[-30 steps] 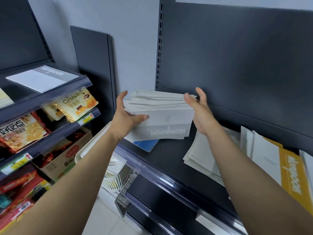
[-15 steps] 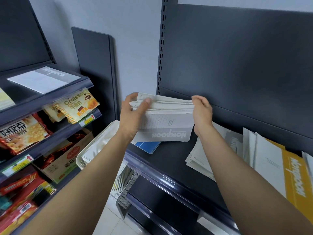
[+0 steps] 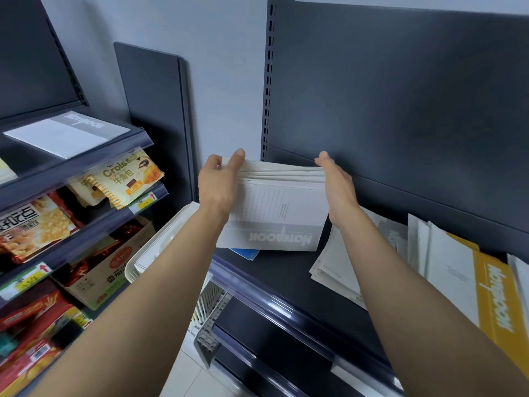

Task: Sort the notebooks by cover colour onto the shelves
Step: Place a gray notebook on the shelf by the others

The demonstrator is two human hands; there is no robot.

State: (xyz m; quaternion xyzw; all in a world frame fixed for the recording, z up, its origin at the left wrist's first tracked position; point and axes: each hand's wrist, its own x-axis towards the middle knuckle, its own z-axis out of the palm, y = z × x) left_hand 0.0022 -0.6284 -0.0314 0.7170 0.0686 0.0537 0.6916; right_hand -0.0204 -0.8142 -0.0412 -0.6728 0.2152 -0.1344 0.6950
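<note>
A stack of grey-covered notebooks (image 3: 274, 213) stands tilted at the left end of the dark shelf (image 3: 274, 275), leaning toward the back panel. My left hand (image 3: 219, 186) grips the stack's upper left corner, thumb over the top edges. My right hand (image 3: 336, 186) presses flat with straight fingers against the stack's right side. A blue notebook (image 3: 246, 253) lies under the stack. More notebooks lie to the right: a pale pile (image 3: 337, 267) and a yellow-banded one (image 3: 492, 299). A single grey notebook (image 3: 68, 133) lies on the upper left shelf.
Snack packets (image 3: 126, 176) and a carton (image 3: 94, 279) fill the left-hand shelves. A white plastic basket (image 3: 160, 247) holding notebooks stands below, between the two shelf units. A loose dark panel (image 3: 154, 110) leans against the wall. A lower dark shelf (image 3: 272, 339) juts out beneath.
Both hands slid up the stack: the left from its lower left side to the top corner, the right from behind to flat on the right side. The stack now stands more upright.
</note>
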